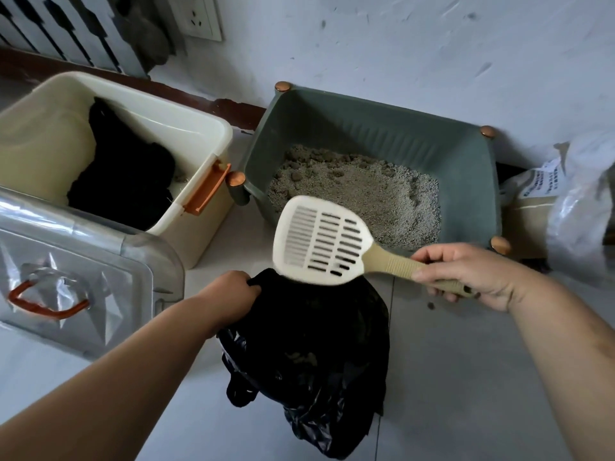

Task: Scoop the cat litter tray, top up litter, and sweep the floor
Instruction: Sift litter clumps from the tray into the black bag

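Now gripping scoop (321, 241) by handle in right hand (466, 274), head leftward over bag (316, 344), pinching bag rim with left hand (229, 299); tray (366, 128) just beyond bag.

Head-worn, close, steeply downward

The green plastic litter tray (382, 128) is left open from above, but its near edge is overhung by the cream slotted plastic scoop (319, 237). The floor strip on its left is narrowed by the cream plastic storage box (206, 234), and its right side is blocked by the clear-wrapped sack (579, 201). Bare pale floor tiles (466, 377) are left free to the right of the crumpled black plastic bag (316, 344).
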The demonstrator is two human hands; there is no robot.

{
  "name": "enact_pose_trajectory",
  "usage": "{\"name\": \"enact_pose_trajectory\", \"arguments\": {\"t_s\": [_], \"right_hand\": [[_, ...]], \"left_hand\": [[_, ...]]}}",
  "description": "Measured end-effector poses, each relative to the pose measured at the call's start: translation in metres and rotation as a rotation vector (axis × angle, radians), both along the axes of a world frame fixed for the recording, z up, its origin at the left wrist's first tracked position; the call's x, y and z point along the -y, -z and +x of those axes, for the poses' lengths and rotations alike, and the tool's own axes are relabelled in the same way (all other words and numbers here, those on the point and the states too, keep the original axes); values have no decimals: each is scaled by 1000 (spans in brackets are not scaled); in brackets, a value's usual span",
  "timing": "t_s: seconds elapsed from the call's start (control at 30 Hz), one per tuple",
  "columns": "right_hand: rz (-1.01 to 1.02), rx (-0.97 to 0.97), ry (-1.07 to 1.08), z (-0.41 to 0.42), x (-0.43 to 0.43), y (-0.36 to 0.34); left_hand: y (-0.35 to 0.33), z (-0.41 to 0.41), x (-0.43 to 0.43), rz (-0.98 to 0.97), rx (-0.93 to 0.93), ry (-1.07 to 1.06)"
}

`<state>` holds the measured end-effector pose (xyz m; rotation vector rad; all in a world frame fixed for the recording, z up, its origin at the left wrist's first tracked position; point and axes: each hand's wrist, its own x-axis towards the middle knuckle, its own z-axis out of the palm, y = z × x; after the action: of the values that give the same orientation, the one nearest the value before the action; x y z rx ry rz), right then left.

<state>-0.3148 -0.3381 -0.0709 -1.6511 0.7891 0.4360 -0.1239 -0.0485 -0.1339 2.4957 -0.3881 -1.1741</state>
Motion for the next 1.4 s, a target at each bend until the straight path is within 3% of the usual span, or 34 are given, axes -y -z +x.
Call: {"name": "enact_pose_trajectory", "arguments": {"t_s": [0.17,0.33,0.5,0.73,1.1,1.4], "right_hand": [[-246,70,315,15,1,5],[-639,-160,189,22,16,9],[-575,-291,185,42,23,5],[-392,-274,177,72,20,22],[-170,-85,261,124,-38,75],[-8,61,465,104,-41,84]], "left_hand": [[-1,-4,6,-7,-14,35],[1,-4,7,2,-2,46],[2,-4,9,34,29,71],[-1,-3,12,33,42,85],[-4,-4,6,14,48,35],[-5,-4,3,17,44,29]]}}
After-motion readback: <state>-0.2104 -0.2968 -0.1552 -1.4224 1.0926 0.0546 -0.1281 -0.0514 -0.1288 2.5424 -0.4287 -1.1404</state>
